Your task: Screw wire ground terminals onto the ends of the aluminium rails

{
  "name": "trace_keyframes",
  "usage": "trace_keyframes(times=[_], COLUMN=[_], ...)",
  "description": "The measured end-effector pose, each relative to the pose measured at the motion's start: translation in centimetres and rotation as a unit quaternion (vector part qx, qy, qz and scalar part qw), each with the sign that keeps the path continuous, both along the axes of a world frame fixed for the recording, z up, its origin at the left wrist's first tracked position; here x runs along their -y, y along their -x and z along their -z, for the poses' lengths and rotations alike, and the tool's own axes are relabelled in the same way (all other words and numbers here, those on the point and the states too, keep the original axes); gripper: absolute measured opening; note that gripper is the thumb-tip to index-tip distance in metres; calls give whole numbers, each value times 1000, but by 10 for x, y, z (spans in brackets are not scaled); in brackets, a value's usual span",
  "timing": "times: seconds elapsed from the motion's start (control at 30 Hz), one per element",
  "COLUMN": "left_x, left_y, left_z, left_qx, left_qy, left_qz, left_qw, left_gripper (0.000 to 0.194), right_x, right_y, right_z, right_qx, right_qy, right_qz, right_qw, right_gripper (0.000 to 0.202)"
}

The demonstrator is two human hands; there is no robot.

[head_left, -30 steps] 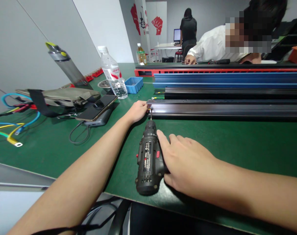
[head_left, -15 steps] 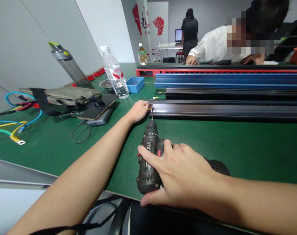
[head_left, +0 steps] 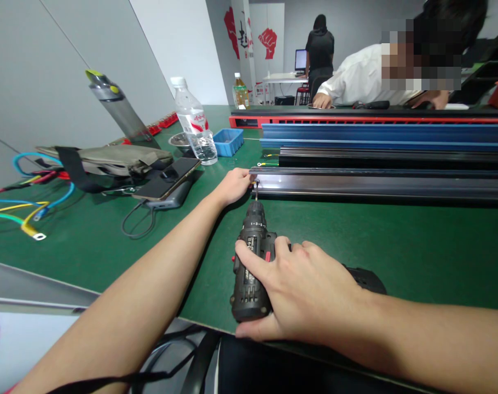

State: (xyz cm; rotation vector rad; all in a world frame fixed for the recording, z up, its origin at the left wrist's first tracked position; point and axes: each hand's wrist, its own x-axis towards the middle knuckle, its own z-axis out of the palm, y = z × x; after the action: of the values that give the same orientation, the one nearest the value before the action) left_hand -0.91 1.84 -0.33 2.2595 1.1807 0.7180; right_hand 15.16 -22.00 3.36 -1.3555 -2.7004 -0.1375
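Note:
My right hand (head_left: 310,287) is wrapped round a black cordless drill (head_left: 249,290) lying on its side, its battery end pointing right. The drill's bit (head_left: 256,192) meets a small dark screw at the left end of a long dark metal profile (head_left: 355,185), whose inner face is lit there. My left hand (head_left: 233,186) grips that same end; its fingertips are partly hidden. Just behind lie a black profile (head_left: 376,158) with short ring-terminal wires (head_left: 267,163) at its end, and a blue profile (head_left: 376,134).
A water bottle (head_left: 195,128), blue bin (head_left: 228,142), phone (head_left: 167,179) on a power bank, grey bag (head_left: 121,156) and coloured cables (head_left: 31,227) occupy the left of the green table (head_left: 438,251). Across it, a person in white (head_left: 351,71) leans beyond a red-and-black rail (head_left: 355,119).
The whole view has shifted slightly. My right thumb has moved a little on the drill body; both hands otherwise keep their places.

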Motion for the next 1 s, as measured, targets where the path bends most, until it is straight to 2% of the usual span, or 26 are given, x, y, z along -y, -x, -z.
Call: trace_keyframes(times=[0.8, 1.0], left_x=[-1, -1], left_y=[1, 2], left_z=[2, 2], left_qx=[3, 1], left_qy=[2, 0], left_qz=[-3, -2], left_qw=[1000, 1000], left_gripper=[75, 73], right_x=[0, 1], right_y=[1, 1], right_z=[3, 0], right_qx=[-11, 4], right_qy=[-6, 27], right_qz=[-9, -5], right_qw=[1000, 1000], right_gripper=[107, 106])
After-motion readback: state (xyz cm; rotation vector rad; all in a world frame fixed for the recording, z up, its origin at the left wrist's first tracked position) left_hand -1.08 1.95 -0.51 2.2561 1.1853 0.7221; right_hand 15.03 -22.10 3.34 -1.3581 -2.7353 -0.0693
